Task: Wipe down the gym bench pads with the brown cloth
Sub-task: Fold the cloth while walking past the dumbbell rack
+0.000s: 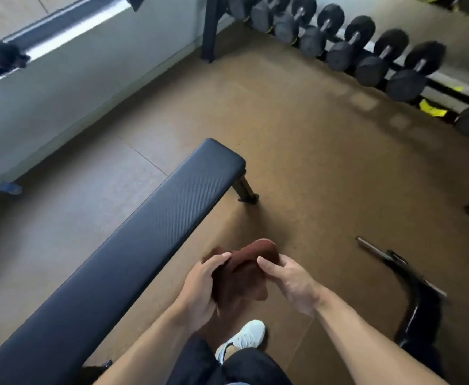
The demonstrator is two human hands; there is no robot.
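A long black bench pad point(133, 245) runs diagonally from the lower left toward the centre, bare on top. Just to the right of its near half, above the floor, I hold the brown cloth point(244, 268) bunched between both hands. My left hand point(202, 290) grips its left side with the fingers curled over the top edge. My right hand point(289, 282) pinches its right edge. The cloth is apart from the pad. Part of the cloth hangs hidden behind my left palm.
A rack of black dumbbells point(347, 43) lines the far right. A curved black bar point(411, 295) lies on the brown floor point(311, 151) at the right. My white shoe point(244, 337) stands below my hands. A grey wall point(61, 93) runs along the left.
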